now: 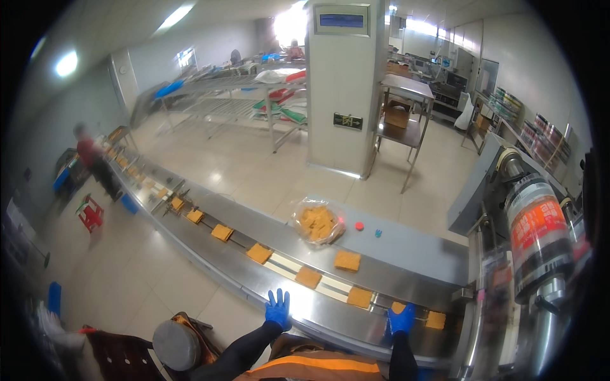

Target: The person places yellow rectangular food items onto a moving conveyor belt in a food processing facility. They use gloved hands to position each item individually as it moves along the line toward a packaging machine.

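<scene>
My left hand, in a blue glove, has its fingers spread at the near metal edge of a conveyor line, with nothing in it. My right hand, gloved in blue too, is on a square orange-brown cracker-like food piece on the conveyor; whether it grips the piece cannot be told. Similar pieces lie in a row along the belt, one just right of that hand and one to its left. Another stack sits on the metal ledge beyond the belt. A clear plastic bag holds many broken-looking pieces.
A printed film roll is mounted on the machine at the right. A red round object lies on the grey ledge. To my left stands a round grey stool. A person stands by the line's far left end. Beyond is a pillar.
</scene>
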Action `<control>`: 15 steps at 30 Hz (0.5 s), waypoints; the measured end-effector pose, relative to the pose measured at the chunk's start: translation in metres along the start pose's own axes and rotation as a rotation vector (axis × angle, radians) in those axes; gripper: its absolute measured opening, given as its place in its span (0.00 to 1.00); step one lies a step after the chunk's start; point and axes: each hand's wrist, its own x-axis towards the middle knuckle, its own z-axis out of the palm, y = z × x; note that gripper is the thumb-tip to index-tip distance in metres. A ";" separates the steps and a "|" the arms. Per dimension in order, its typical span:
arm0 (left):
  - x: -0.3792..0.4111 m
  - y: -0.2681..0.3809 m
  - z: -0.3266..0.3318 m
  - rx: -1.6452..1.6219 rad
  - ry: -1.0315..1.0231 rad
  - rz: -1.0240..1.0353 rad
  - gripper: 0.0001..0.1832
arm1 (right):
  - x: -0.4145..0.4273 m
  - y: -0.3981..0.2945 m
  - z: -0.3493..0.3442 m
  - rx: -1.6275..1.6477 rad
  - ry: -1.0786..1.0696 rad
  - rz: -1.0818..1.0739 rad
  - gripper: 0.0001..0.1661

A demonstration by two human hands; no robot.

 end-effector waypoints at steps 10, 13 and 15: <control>0.001 0.003 0.001 -0.010 0.005 -0.016 0.51 | -0.013 0.015 -0.002 -0.258 -0.003 -0.323 0.49; 0.002 0.001 -0.001 -0.013 -0.007 -0.024 0.51 | -0.019 -0.011 0.018 -0.173 0.021 -0.107 0.49; 0.001 0.000 -0.004 -0.015 -0.021 -0.029 0.51 | -0.020 -0.028 0.023 -0.147 0.089 -0.107 0.52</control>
